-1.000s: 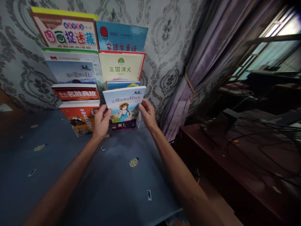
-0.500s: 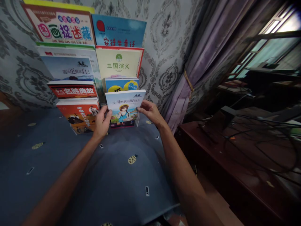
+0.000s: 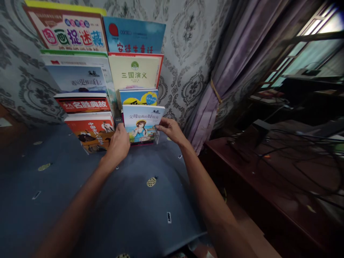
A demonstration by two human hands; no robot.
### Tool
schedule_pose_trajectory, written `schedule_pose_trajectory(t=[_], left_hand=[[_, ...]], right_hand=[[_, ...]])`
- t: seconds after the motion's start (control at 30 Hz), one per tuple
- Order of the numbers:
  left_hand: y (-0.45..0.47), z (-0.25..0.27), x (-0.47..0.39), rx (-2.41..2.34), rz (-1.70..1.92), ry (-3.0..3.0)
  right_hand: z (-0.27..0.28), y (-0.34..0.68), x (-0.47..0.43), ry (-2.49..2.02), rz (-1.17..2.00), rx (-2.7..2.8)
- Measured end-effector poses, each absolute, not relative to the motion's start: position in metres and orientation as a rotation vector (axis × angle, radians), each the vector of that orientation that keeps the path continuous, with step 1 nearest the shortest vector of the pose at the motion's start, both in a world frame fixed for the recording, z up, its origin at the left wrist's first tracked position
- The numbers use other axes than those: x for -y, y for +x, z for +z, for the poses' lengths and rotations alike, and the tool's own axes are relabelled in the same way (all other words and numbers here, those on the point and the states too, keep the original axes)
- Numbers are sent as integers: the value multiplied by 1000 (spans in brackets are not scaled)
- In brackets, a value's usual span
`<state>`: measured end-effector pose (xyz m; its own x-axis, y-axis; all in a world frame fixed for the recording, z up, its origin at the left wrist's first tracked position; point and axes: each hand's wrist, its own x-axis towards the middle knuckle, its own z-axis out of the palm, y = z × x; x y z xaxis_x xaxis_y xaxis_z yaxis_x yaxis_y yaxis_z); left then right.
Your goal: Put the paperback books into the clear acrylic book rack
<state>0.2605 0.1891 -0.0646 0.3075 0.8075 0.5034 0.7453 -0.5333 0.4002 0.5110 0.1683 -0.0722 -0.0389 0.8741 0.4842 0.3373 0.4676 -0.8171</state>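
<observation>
A thin book (image 3: 142,123) with a girl in a yellow hat on its pale blue cover stands upright at the front of the right-hand column of books. My right hand (image 3: 170,129) pinches its right edge between thumb and fingers. At the book's lower left edge is my left hand (image 3: 119,141), its fingers curled into the gap between the two columns; what they grip there is hidden. Beside that hand, an orange-red book (image 3: 92,130) fronts the left column. Right behind the girl book rises a blue and yellow book (image 3: 129,96).
More books stand in rising tiers, among them a cream book (image 3: 134,70), a blue book (image 3: 135,34) and a colourful one (image 3: 70,30). Blue patterned cloth (image 3: 139,215) covers the table. A purple curtain (image 3: 212,89) hangs right, near a dark red surface (image 3: 258,179) with loose cables.
The book has sunk slightly and stands straighter in front of the stack. My left hand has shifted right, its thumb off the cover and its back turned to me. My right hand stays at the edge.
</observation>
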Motion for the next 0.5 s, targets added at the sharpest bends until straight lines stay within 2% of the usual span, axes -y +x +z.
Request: schedule_pose_trajectory(t=[0.3,0.5], left_hand=[[251,-106,-194,-1286,1038,2353],[254,-123,-203,-1195,1060,2312]], right_hand=[[-79,512,-160,-1265,348,1686],[-79,507,-157,-1308,291,1670]])
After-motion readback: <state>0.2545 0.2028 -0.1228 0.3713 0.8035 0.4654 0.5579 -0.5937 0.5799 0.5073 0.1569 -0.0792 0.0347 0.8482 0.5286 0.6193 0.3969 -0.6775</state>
